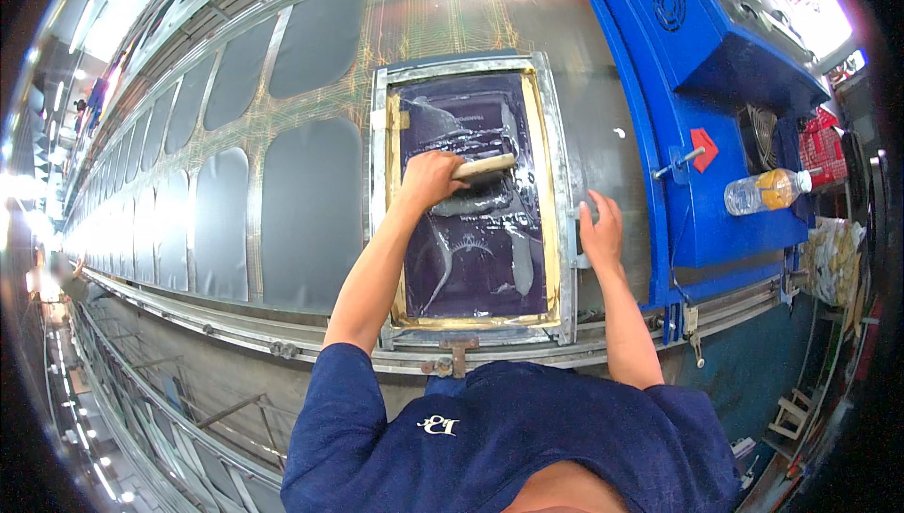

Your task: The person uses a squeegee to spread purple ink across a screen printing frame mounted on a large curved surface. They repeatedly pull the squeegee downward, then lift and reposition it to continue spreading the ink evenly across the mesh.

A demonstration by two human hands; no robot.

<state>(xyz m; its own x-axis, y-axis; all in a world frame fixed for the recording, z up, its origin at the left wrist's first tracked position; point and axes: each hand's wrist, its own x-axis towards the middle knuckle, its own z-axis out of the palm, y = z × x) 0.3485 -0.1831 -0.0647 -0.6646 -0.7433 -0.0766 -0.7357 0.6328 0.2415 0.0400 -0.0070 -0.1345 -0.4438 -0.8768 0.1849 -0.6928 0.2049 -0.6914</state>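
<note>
Squeegee [488, 166]: pale, wood-like, straight-edged; across the wet mesh [461, 282]. Probably light, stiff, slippery where smeared; best gripped mid-length. Left hand [433, 179]: wrapped around the squeegee's left end. Right hand [603, 229]: loosely spread, holding nothing visible, beside the right rail of the frame [556, 136]. Mesh: dark purple, taut-looking, streaked with glossy paste [521, 266]. Frame: grey, metallic, rectangular, yellowish tape [538, 136] inside.

Wearer's bare hands [431, 179] [603, 228]: two, both on show!
Pale wooden-handled squeegee [485, 167]: just one!
Silver metal rectangular frame [379, 174]: one!
Clear plastic bottle [746, 196]: one!
Dark grey rounded sheets [313, 212]: more than ten, far ones blurring!
</note>
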